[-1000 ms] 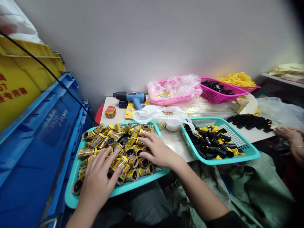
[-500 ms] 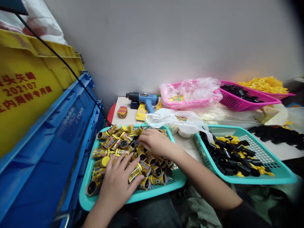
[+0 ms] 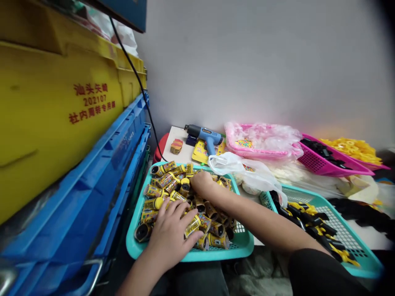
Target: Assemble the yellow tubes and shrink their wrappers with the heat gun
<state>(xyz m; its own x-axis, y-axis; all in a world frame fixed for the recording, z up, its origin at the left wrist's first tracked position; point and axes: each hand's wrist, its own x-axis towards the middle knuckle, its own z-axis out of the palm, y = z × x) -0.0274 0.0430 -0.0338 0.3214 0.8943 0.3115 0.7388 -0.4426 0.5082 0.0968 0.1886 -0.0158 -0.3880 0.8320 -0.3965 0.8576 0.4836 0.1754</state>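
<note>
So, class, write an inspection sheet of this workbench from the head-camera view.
Surface: white table top, mostly covered.
Job's things: yellow-labelled tubes heaped in a teal plastic tray; black-and-yellow parts in a second teal basket.
Clutter: blue heat gun, white plastic bag, magenta basket.
Hands: left hand spread on the tubes; right hand on the heap's far side.
Cables: black cable running down past the crates.
Surroundings: yellow crate, blue crates, grey wall.

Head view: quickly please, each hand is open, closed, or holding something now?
Left hand: open, fingers spread on yellow-labelled tubes.
Right hand: fingers down among them; cannot tell if holding.
</note>
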